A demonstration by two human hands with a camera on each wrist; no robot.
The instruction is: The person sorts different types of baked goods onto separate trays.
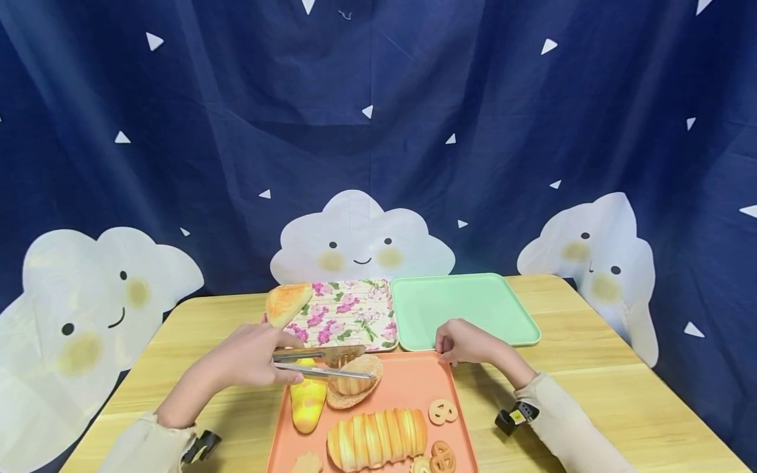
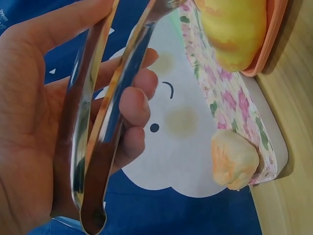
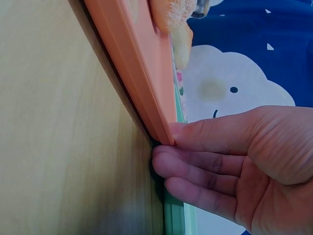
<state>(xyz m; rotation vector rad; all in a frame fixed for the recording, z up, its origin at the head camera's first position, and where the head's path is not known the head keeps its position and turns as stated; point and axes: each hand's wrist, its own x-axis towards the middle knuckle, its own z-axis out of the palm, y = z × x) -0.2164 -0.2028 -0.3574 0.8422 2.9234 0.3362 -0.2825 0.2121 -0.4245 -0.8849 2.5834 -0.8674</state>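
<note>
My left hand [image 1: 251, 355] holds metal tongs [image 2: 108, 110], fingers and thumb wrapped about their arms. In the head view the tongs' tips lie on either side of a small ridged bread roll [image 1: 351, 386], in front of a sesame-coated oval bread [image 1: 371, 365]. Whether the tips press on the roll I cannot tell. These breads are at the orange tray's [image 1: 408, 374] far side, beside a yellow bread [image 1: 307, 410]. My right hand [image 3: 215, 161] pinches that tray's far right corner between thumb and fingers.
Behind the orange tray stand a floral tray [image 1: 355, 315] with a golden bun [image 1: 286, 303] at its left end, and a green tray [image 1: 461, 309]. A long ridged loaf [image 1: 378, 439] and pretzel-shaped biscuits [image 1: 443, 411] lie nearer on the orange tray. A blue curtain [image 1: 367, 157] hangs behind the table.
</note>
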